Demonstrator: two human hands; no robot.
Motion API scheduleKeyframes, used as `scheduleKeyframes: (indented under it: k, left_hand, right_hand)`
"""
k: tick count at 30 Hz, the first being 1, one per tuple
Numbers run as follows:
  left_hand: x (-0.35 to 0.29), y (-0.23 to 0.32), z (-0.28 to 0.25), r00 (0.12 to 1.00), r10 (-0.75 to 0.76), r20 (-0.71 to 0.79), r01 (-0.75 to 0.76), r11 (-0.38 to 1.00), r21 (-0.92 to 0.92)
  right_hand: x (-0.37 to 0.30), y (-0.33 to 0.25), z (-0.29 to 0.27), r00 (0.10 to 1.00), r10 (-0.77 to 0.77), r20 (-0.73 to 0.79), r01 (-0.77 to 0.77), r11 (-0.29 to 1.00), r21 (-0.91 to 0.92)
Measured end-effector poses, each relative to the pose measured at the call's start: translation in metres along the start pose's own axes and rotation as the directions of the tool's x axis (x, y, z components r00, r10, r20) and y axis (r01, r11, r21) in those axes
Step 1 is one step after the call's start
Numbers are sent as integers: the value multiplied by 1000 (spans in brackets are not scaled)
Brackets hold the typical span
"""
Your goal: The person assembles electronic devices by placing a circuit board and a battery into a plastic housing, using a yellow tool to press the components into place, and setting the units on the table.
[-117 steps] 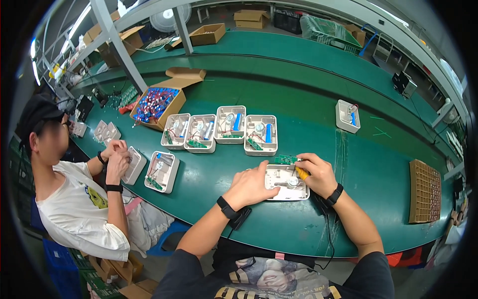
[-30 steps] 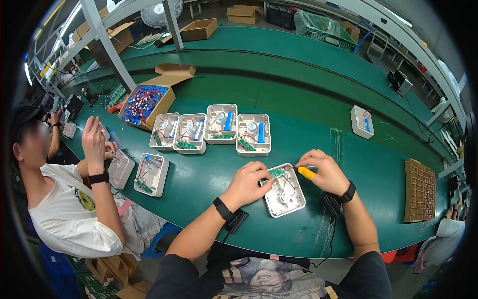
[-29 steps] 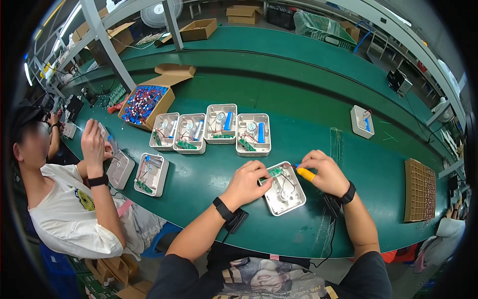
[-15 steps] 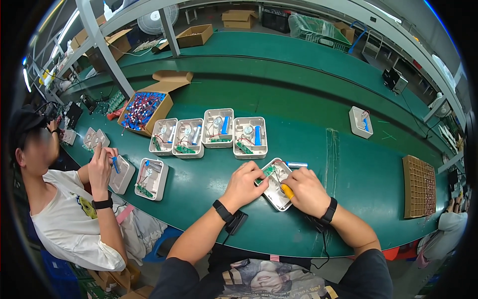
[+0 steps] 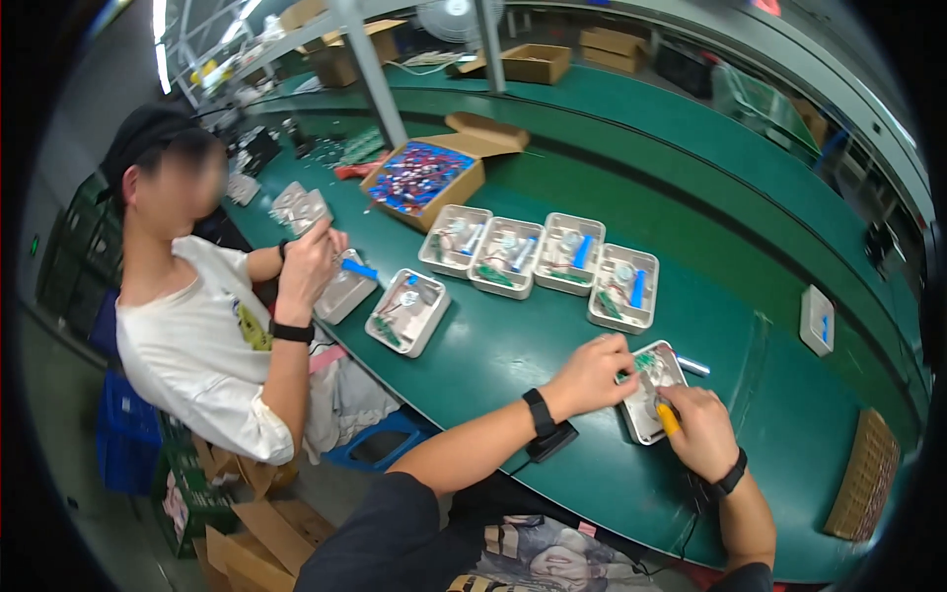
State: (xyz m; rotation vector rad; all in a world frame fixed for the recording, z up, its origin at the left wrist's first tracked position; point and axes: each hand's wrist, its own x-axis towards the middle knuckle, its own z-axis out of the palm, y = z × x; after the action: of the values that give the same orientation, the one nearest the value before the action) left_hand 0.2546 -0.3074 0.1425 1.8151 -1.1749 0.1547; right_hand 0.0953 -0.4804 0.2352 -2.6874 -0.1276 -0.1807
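Note:
A white plastic housing [image 5: 637,422] lies in front of me on the green table, with a small green circuit board [image 5: 646,363] and thin wires in its far part. My left hand [image 5: 596,377] is at its left rim, fingers curled and tips pinched beside the board; what they hold, if anything, is hidden. In my right hand [image 5: 706,430], over the housing's right side, is a yellow-handled tool [image 5: 670,419], its handle slanting across the compartment; its tip cannot be made out. A blue cylindrical battery [image 5: 693,366] rests just beyond the housing's far right corner.
Several filled white housings [image 5: 623,286] stand in a row beyond my hands. Behind them is a cardboard box [image 5: 434,187] of blue batteries. At left a co-worker [image 5: 212,326] handles a blue part over another housing. A cardboard divider tray [image 5: 861,476] stands at right.
The view has swung left, so the table's things appear farther right and the co-worker shows more fully. My left fingertips sit nearer the housing's rim; my right hand still grips the yellow-handled tool.

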Motion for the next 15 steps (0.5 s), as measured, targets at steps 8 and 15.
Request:
scheduleKeyframes:
  k: [8, 15]
  left_hand:
    - [-2, -1, -1, 999, -40, 11, 40, 999, -30]
    - [-1, 0, -3, 998, -63, 31, 64, 997, -31]
  right_hand:
    - [5, -5, 12, 998, -51, -31, 51, 998, -23]
    - [7, -14, 27, 983, -158, -89, 144, 978, -150]
